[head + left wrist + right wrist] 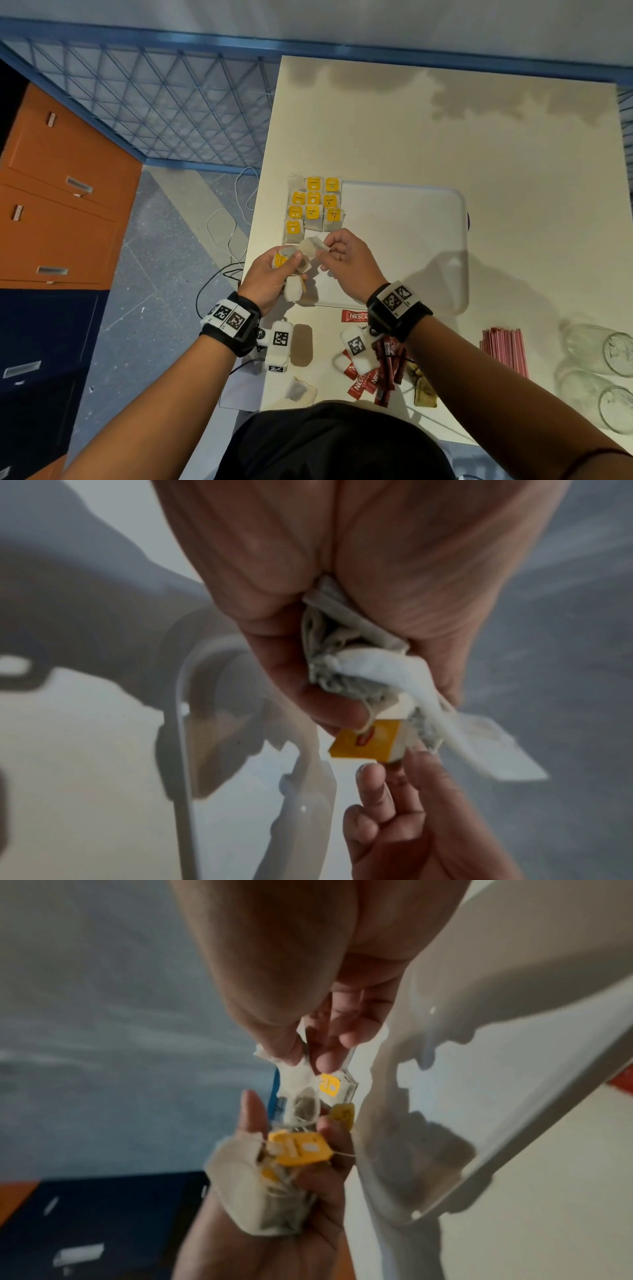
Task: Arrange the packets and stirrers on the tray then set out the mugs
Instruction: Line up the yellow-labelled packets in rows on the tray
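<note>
Holding: the left hand (270,274) has its fingers curled round a bunch of tea bags (291,270), yellow tags and strings sticking out between the fingers.
Right hand: the right hand (346,260) pinches one tea bag (312,247) between thumb and fingertips, just beside the left hand's bunch, above the near left corner of the tray.
Wrist views: the left wrist view shows the crumpled bags and a yellow tag (365,744) below the palm; the right wrist view shows the pinched bag (308,1077) directly over the bunch (267,1183) in the other hand.
Tray: a white tray (411,246) lies on the cream tabletop (479,137).
Laid out: tea bags with yellow tags (313,205) lie in rows along the tray's far left end.
Coffee sticks: red Nescafe sachets (373,373) lie in a loose pile on the tabletop near the person, off the tray.
Stirrers: a bundle of pink stirrers (503,353) lies on the tabletop to the right of the sachets.
Mugs: two clear glass mugs (603,373) lie on their sides at the right edge.
Stray bag: one tea bag (298,390) lies at the near edge of the tabletop.
</note>
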Motion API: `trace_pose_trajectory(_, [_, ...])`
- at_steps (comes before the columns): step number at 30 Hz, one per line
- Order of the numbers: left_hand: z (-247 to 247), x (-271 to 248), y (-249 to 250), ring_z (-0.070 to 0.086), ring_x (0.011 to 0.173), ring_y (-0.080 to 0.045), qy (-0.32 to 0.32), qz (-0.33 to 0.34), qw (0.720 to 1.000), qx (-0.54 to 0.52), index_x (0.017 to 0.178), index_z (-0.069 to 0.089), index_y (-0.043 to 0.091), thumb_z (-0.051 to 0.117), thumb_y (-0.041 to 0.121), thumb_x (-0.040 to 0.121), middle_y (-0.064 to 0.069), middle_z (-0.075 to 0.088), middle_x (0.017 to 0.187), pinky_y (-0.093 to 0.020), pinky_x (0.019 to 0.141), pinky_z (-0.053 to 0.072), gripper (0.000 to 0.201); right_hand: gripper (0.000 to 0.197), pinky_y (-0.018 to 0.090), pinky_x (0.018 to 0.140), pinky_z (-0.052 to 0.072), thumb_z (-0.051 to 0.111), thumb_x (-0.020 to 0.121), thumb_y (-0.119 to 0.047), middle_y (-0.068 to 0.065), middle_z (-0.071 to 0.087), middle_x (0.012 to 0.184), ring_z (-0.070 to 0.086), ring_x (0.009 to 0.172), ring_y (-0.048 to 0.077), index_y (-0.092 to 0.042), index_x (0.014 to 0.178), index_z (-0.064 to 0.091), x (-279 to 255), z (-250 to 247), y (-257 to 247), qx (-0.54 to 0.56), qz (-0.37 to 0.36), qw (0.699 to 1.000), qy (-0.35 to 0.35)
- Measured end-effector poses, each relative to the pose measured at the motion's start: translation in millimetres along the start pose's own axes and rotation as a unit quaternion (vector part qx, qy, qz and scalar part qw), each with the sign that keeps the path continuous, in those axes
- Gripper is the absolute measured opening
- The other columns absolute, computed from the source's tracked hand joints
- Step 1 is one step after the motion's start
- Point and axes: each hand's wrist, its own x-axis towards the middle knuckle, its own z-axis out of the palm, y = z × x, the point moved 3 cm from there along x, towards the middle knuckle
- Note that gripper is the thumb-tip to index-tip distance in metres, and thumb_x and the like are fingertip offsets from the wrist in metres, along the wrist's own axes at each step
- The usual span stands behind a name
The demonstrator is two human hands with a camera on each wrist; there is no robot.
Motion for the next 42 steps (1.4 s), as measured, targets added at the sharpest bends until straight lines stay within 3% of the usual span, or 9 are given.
trace_pose_trajectory(4, [0.7, -0.4, 3.8, 0.067, 0.068, -0.026, 0.006, -0.002, 1.000, -0.016, 0.118, 0.061, -0.002, 0.066, 0.037, 0.087, -0.009, 0.070, 0.081, -0.033, 0.060, 0.056, 0.050, 0.012, 0.044, 0.079, 0.057, 0.068, 0.087, -0.031, -0.006, 0.069, 0.088, 0.062, 0.074, 0.011, -0.038, 0.090, 0.059, -2.6, 2.8, 7.9, -0.119, -0.048, 0.992, -0.019])
trace_pose_trajectory(7, [0.4, -1.4, 6.4, 0.069, 0.072, -0.024, 0.001, -0.007, 1.000, -0.025, 0.120, 0.061, 0.000, 0.067, 0.017, 0.092, -0.012, 0.072, 0.089, -0.030, 0.058, 0.056, 0.033, 0.016, 0.046, 0.083, 0.055, 0.066, 0.087, -0.024, -0.019, 0.066, 0.097, 0.062, 0.082, 0.008, -0.038, 0.091, 0.060, -6.2, 4.6, 11.0, -0.154, -0.084, 0.983, -0.050])
trace_pose_trajectory(11, [-3.5, 1.7, 4.4, 0.069, 0.091, -0.032, 0.006, -0.016, 1.000, -0.022, 0.125, 0.060, 0.003, 0.068, 0.001, 0.090, -0.022, 0.071, 0.109, -0.040, 0.079, 0.059, 0.036, 0.022, 0.042, 0.082, 0.055, 0.067, 0.088, -0.018, -0.015, 0.065, 0.099, 0.062, 0.088, 0.011, -0.039, 0.092, 0.062, -8.8, 5.2, 14.7, -0.180, -0.122, 0.972, -0.084])
trace_pose_trajectory(19, [-5.4, 4.1, 1.5, 0.067, 0.099, -0.035, 0.015, -0.010, 1.000, -0.006, 0.116, 0.064, 0.010, 0.066, -0.006, 0.090, -0.022, 0.071, 0.111, -0.048, 0.093, 0.053, 0.031, 0.020, 0.031, 0.080, 0.053, 0.063, 0.086, -0.022, -0.020, 0.067, 0.091, 0.062, 0.086, 0.005, -0.041, 0.091, 0.065, -8.2, 3.2, 16.4, -0.179, -0.102, 0.973, -0.105])
trace_pose_trajectory(24, [-5.9, 4.1, 5.4, 0.067, 0.090, -0.031, 0.019, 0.001, 1.000, 0.019, 0.111, 0.068, 0.015, 0.075, 0.001, 0.083, -0.016, 0.073, 0.102, -0.042, 0.079, 0.055, 0.032, 0.016, 0.040, 0.077, 0.053, 0.060, 0.081, -0.041, -0.014, 0.068, 0.082, 0.063, 0.074, 0.009, -0.036, 0.094, 0.065, -2.3, 0.0, 18.0, -0.066, -0.002, 0.995, -0.080])
trace_pose_trajectory(27, [-5.3, 3.7, 7.4, 0.066, 0.083, -0.028, 0.012, 0.003, 0.999, 0.038, 0.109, 0.069, 0.017, 0.077, 0.002, 0.082, -0.013, 0.073, 0.098, -0.040, 0.077, 0.054, 0.032, 0.024, 0.031, 0.071, 0.048, 0.059, 0.091, -0.052, -0.012, 0.070, 0.077, 0.066, 0.072, 0.007, -0.035, 0.105, 0.068, -1.6, 0.1, 12.6, -0.015, 0.033, 0.994, -0.099])
trace_pose_trajectory(32, [-4.9, 3.8, 7.4, 0.067, 0.091, -0.031, 0.013, -0.004, 0.999, 0.045, 0.112, 0.068, 0.015, 0.074, -0.002, 0.085, -0.017, 0.072, 0.105, -0.051, 0.088, 0.053, 0.032, 0.012, 0.039, 0.071, 0.055, 0.071, 0.096, -0.027, -0.006, 0.073, 0.079, 0.066, 0.070, 0.009, -0.019, 0.103, 0.075, 2.2, 4.4, 19.3, -0.058, 0.009, 0.990, -0.129])
trace_pose_trajectory(38, [-10.5, 4.2, 8.3, 0.069, 0.084, -0.034, 0.049, -0.010, 0.999, 0.018, 0.116, 0.064, 0.006, 0.067, -0.003, 0.088, -0.020, 0.072, 0.101, -0.042, 0.077, 0.058, 0.030, 0.027, 0.050, 0.078, 0.059, 0.068, 0.080, -0.055, -0.007, 0.072, 0.078, 0.067, 0.072, 0.016, -0.029, 0.089, 0.071, 21.0, 3.6, 33.6, -0.113, 0.018, 0.993, -0.036])
trace_pose_trajectory(42, [-18.3, 2.2, 9.3, 0.070, 0.091, -0.032, 0.073, -0.009, 0.997, 0.003, 0.112, 0.067, 0.009, 0.063, 0.000, 0.092, -0.019, 0.073, 0.106, -0.034, 0.076, 0.057, 0.023, 0.019, 0.046, 0.080, 0.056, 0.068, 0.088, -0.044, -0.010, 0.068, 0.074, 0.065, 0.078, 0.020, -0.027, 0.080, 0.068, 35.3, 0.7, 33.0, -0.168, 0.014, 0.985, 0.019])
